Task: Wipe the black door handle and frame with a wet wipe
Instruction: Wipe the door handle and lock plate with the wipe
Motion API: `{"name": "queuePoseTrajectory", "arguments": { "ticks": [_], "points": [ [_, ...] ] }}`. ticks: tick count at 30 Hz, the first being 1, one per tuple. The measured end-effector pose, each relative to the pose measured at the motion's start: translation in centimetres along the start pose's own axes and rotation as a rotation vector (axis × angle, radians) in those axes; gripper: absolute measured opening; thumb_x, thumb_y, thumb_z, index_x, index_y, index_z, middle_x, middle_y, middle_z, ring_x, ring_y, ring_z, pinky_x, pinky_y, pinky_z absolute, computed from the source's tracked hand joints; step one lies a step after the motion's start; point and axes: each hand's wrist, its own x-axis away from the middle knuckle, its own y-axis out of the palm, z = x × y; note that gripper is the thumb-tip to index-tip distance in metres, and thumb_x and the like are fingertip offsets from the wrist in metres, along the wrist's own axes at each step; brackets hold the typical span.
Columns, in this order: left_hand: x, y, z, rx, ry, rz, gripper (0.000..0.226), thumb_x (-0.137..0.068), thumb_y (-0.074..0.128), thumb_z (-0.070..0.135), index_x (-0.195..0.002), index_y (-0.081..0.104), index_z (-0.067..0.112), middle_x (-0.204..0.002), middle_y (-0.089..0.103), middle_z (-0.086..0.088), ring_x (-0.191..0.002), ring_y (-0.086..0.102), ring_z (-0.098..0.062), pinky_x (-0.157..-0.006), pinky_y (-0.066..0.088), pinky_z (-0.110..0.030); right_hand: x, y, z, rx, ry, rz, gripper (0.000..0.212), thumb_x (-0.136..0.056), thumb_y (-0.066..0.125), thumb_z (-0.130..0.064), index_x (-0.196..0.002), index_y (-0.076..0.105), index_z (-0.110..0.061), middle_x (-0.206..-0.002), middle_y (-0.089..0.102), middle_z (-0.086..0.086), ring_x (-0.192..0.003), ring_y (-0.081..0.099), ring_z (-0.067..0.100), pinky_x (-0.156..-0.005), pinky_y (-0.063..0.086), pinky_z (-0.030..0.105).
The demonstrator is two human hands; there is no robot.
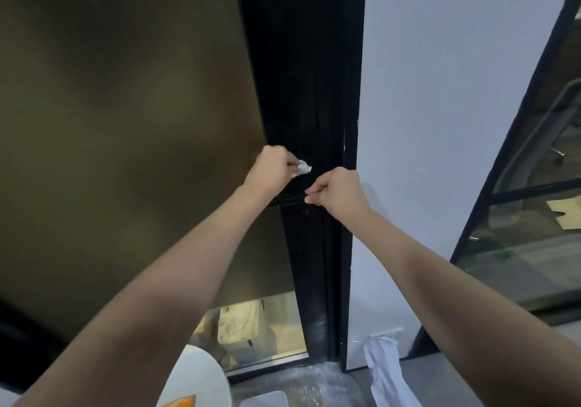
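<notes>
A tall black door frame (298, 76) runs down the middle of the view, between tinted glass and a white wall. My left hand (273, 167) grips a crumpled white wet wipe (302, 167) and holds it against the frame. Just below the wipe, the black door handle (290, 199) runs horizontally. My right hand (336, 191) is curled around the handle's right end, fingertips showing at its left side. Most of the handle is dark and hard to tell apart from the frame.
Tinted glass door panel (125, 123) fills the left. White wall (440, 107) stands to the right, with another black-framed glass partition (534, 218) beyond it. A white paper strip (385, 369) hangs low by the wall. A white round object (198, 378) sits at bottom left.
</notes>
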Motion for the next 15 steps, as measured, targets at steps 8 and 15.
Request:
{"name": "queuePoseTrajectory", "arguments": {
  "ticks": [8, 15],
  "points": [
    [-1.7, 2.8, 1.1, -0.269, 0.295, -0.226, 0.02, -0.087, 0.057, 0.01, -0.101, 0.072, 0.008, -0.122, 0.051, -0.007, -0.11, 0.052, -0.026, -0.089, 0.047, -0.034, -0.1, -0.1, 0.6, -0.011, -0.005, 0.01, 0.008, -0.074, 0.075, -0.005, -0.08, 0.074, 0.001, -0.072, 0.067, 0.0, -0.079, 0.06, 0.011, -0.082, 0.046, 0.019],
    [0.7, 1.5, -1.6, 0.167, 0.044, 0.031, 0.016, -0.085, 0.064, 0.006, -0.098, 0.073, 0.005, -0.107, 0.062, -0.006, -0.092, 0.054, -0.007, -0.076, 0.037, -0.001, -0.1, -0.3, 0.6, -0.029, -0.008, -0.011, 0.018, -0.077, 0.073, -0.006, -0.095, 0.074, -0.004, -0.097, 0.073, 0.009, -0.086, 0.063, 0.011, -0.085, 0.043, 0.014]
  ]
}}
